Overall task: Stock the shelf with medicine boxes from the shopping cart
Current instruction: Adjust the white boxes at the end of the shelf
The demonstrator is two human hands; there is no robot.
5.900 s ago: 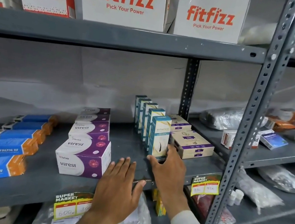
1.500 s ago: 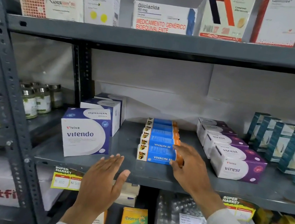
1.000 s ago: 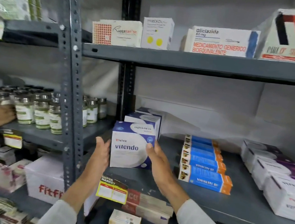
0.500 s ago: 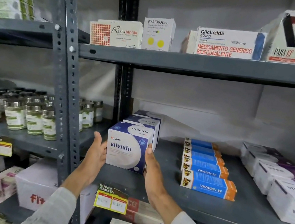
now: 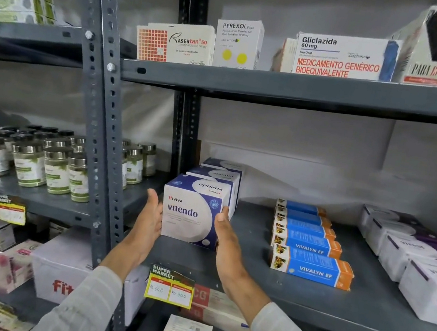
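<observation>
A white and dark-blue Vitendo box (image 5: 190, 214) stands at the front of a row of the same boxes (image 5: 217, 173) on the grey middle shelf (image 5: 305, 295). My left hand (image 5: 149, 220) presses flat against its left side. My right hand (image 5: 225, 239) presses flat against its right side. The box is clamped between both palms and rests on the shelf. The shopping cart is out of sight.
Blue and orange Vivalyn EF boxes (image 5: 310, 265) lie in a row to the right, and white-purple Virest boxes (image 5: 430, 287) beyond them. A grey upright post (image 5: 100, 120) stands just left of my hands. Green-labelled jars (image 5: 54, 167) fill the left bay. A yellow price tag (image 5: 170, 289) hangs below.
Both hands went from the Vivalyn row to the front Vitendo box and closed on its sides. In the last half second the box shifted slightly back toward the row.
</observation>
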